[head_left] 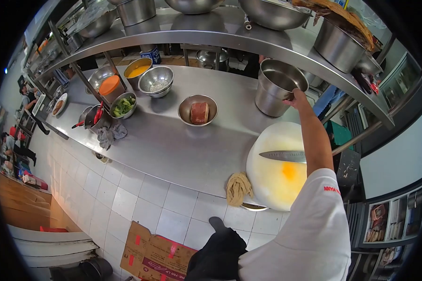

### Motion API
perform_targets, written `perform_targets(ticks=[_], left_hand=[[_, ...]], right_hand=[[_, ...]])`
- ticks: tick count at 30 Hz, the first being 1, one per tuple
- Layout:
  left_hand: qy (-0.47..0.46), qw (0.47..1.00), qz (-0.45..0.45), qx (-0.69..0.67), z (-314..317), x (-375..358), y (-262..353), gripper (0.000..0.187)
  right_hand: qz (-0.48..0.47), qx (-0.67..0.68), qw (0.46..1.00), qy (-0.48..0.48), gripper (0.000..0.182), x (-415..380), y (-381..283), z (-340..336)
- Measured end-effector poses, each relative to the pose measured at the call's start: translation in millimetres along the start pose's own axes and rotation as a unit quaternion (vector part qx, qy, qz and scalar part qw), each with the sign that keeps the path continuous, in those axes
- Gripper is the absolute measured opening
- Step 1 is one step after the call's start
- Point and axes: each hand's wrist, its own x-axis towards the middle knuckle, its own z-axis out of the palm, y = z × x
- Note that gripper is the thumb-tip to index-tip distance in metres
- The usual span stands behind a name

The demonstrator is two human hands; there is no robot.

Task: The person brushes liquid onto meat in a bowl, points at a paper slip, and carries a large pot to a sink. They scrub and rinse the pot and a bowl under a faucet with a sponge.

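Item: tall steel pot (pixel 277 86), standing upright at the back of the counter (pixel 173 150), under the edge of the steel shelf (pixel 248 40). The right hand (pixel 297 97) is reaching out at full stretch, its fingers (pixel 291 97) closing over the pot's near rim; whether they are clamping it or only resting there cannot be told. The left hand is not showing. Nearer the body than the fingers, a long knife (pixel 282 155) is lying flat across the round white cutting board (pixel 276 168), its blade passing right under the outstretched forearm. Left of the fingers, a steel bowl (pixel 198 110) is holding a reddish block (pixel 199 113). Risks, as judged: a one-sided rim grip is likely tipping the pot toward the bowl if pulled; lifting could be knocking the rim against the shelf above; drawing the arm back low could be brushing the knife or sliding it off the board.
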Motion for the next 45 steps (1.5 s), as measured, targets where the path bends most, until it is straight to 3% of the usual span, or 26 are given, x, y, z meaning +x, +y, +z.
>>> perform_targets(ticks=[4,6,7,8,9,10,11,12,13,14,15,16,17,19,22,24,26,30,33,35,37,38,40,43,45], left_hand=[[-0.017,1.0,0.001,-0.02,-10,4,-12,0.052],[-0.02,0.999,-0.001,-0.04,-17,0,-28,0.051],[-0.012,0.998,-0.005,-0.059,-21,-8,-43,0.051],[0.009,0.996,-0.014,-0.085,-26,-23,-64,0.051],[0.05,0.991,-0.028,-0.12,-39,-48,-92,0.051],[0.11,0.979,-0.048,-0.164,-53,-85,-128,0.051],[0.19,0.955,-0.071,-0.215,-62,-134,-166,0.05],[0.278,0.949,-0.076,-0.128,-65,-144,-187,0.052],[0.267,0.95,-0.055,-0.152,-76,-156,-213,0.055],[0.324,0.934,-0.047,-0.145,-87,-181,-207,0.054],[0.339,0.932,-0.091,-0.089,-106,-206,-218,0.051],[0.406,0.908,-0.05,-0.092,-122,-234,-224,0.049],[0.438,0.89,-0.015,-0.123,-138,-258,-245,0.048],[0.498,0.84,0.019,-0.215,-173,-314,-272,0.045],[0.566,0.786,0.012,-0.249,-224,-381,-322,0.042],[0.638,0.72,0.0,-0.272,-257,-412,-345,0.04],[0.666,0.712,-0.029,-0.22,-296,-436,-359,0.038],[0.686,0.713,-0.091,-0.11,-396,-439,-397,0.036],[0.647,0.741,-0.174,-0.043,-476,-394,-502,0.04],[0.62,0.752,-0.224,-0.012,-518,-352,-573,0.042],[0.497,0.795,-0.333,0.1,-555,-307,-645,0.04],[0.5,0.792,-0.339,0.092,-570,-287,-671,0.04],[0.436,0.791,-0.373,0.214,-580,-249,-717,0.027],[0.449,0.804,-0.328,0.212,-581,-210,-778,0.022],[0.426,0.831,-0.32,0.161,-578,-215,-776,0.02]], right_hand=[[0.001,-0.002,1.0,0.013,0.057,-75,4,28],[-0.011,-0.071,0.994,-0.084,0.057,-145,39,46],[-0.065,-0.139,0.974,-0.166,0.045,-203,58,63],[-0.092,-0.102,0.959,-0.248,0.034,-272,82,81],[-0.072,-0.162,0.921,-0.347,0.032,-331,104,95],[-0.052,-0.131,0.888,-0.437,0.037,-393,134,109],[0.036,-0.152,0.852,-0.499,0.039,-455,156,121],[0.054,-0.18,0.792,-0.581,0.038,-509,184,131],[0.046,-0.196,0.746,-0.635,0.038,-553,221,135],[0.081,-0.221,0.7,-0.675,0.04,-603,250,141],[0.097,-0.226,0.652,-0.717,0.039,-648,289,143],[0.108,-0.234,0.611,-0.749,0.039,-692,321,146],[0.122,-0.252,0.534,-0.797,0.039,-742,352,151],[0.158,-0.271,0.515,-0.798,0.041,-828,401,139],[0.145,-0.293,0.36,-0.874,0.035,-959,449,130],[0.112,-0.291,0.269,-0.911,0.031,-1043,461,118],[0.121,-0.277,0.177,-0.937,0.029,-1119,472,106],[0.098,-0.287,0.045,-0.952,0.029,-1261,504,88],[0.112,-0.256,-0.023,-0.96,0.026,-1348,565,77],[0.109,-0.262,-0.043,-0.958,0.026,-1397,589,70],[0.089,-0.222,-0.072,-0.968,0.026,-1437,622,73],[0.081,-0.236,-0.061,-0.967,0.026,-1455,632,78],[0.074,-0.278,-0.024,-0.957,0.026,-1474,651,86],[0.076,-0.353,0.033,-0.932,0.025,-1489,683,104],[0.079,-0.376,0.043,-0.922,0.025,-1491,695,109]])
